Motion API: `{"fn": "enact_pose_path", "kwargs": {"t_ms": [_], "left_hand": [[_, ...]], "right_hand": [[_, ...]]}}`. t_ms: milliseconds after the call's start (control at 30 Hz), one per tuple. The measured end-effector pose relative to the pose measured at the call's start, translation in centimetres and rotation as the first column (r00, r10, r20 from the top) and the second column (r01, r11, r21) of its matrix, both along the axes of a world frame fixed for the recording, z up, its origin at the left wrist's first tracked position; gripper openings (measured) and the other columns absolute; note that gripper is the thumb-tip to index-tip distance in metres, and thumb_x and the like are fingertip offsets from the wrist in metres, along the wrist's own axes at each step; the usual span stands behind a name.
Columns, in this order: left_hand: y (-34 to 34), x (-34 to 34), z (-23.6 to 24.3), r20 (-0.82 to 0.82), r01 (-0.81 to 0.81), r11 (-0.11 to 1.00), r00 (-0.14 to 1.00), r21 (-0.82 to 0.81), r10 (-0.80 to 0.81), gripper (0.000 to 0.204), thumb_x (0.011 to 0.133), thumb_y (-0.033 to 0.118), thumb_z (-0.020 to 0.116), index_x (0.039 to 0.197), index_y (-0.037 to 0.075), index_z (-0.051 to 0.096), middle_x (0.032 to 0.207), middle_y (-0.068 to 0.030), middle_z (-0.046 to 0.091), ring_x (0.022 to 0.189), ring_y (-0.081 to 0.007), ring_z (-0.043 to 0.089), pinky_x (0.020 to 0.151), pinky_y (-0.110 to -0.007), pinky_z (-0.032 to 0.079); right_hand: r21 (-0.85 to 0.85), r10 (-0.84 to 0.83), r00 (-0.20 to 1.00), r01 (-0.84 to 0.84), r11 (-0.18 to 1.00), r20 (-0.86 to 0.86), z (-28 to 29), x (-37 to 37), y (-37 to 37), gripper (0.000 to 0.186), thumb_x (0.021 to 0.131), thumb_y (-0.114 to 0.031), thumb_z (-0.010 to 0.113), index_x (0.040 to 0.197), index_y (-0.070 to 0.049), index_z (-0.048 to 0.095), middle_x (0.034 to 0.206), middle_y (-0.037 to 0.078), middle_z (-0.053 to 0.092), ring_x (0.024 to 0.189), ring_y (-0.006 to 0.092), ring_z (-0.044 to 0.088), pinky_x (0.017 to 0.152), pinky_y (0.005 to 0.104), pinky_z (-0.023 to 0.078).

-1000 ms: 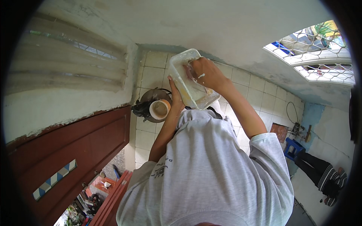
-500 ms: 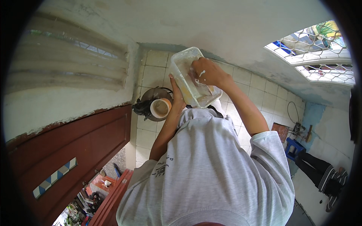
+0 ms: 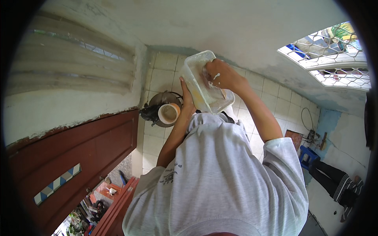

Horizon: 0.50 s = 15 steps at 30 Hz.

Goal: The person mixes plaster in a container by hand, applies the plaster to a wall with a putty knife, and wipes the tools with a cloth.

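My left hand [image 3: 186, 95] grips the left side of a cloudy, translucent rectangular plastic container [image 3: 193, 82], tilted above my lap and streaked with white and yellowish residue. My right hand [image 3: 221, 76], white smears on its knuckles, reaches inside the container with fingers curled; what they hold is partly hidden and too indistinct to name. Below and left of the container, a white-and-orange bucket [image 3: 169, 113] with pale contents stands on a dark round object [image 3: 160, 97], beside crumpled black plastic [image 3: 149, 113].
Tiled floor [image 3: 265, 102] runs along stained walls. A red-brown door [image 3: 71, 149] is at left, a grilled window [image 3: 323, 49] at upper right. A blue stool [image 3: 307, 156] stands right, near dark striped clothing [image 3: 340, 188]; I cannot tell whether someone wears it.
The container and both my hands have shifted slightly right. My right hand stays inside the container, moving a little within it.
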<state>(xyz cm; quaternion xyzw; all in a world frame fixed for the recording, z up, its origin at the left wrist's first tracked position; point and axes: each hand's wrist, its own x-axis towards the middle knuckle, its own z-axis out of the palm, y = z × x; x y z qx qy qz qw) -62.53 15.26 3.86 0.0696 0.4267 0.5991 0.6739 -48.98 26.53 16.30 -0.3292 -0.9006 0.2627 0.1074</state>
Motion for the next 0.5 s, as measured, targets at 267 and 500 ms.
{"fn": "enact_pose_path", "kwargs": {"t_ms": [267, 500], "left_hand": [[1.3, 1.4, 0.6, 0.044, -0.01, 1.0, 0.999, 0.021, 0.009, 0.092, 0.093, 0.081, 0.022, 0.152, 0.012, 0.034, 0.145, -0.0126, 0.048, 0.133, -0.0274, 0.049, 0.11, -0.042, 0.042], [2.9, 4.0, 1.5, 0.074, 0.01, 1.0, 0.997, 0.023, -0.012, 0.094, 0.092, 0.083, 0.022, 0.152, 0.011, 0.035, 0.144, -0.0136, 0.049, 0.13, -0.0305, 0.052, 0.108, -0.046, 0.045]], "right_hand": [[0.007, -0.074, 0.997, 0.074, 0.997, 0.01, 0.2, 0.8, 1.3, 0.015, 0.087, -0.014, 0.065, 0.087, 0.001, 0.065, 0.082, 0.025, 0.066, 0.08, 0.0442, 0.065, 0.072, 0.0477, 0.053], [-0.016, -0.062, 0.994, 0.064, 0.998, 0.093, -0.1, 3.0, 3.1, 0.015, 0.078, -0.007, 0.064, 0.083, 0.007, 0.064, 0.079, 0.029, 0.064, 0.085, 0.045, 0.065, 0.076, 0.0499, 0.053]]}}
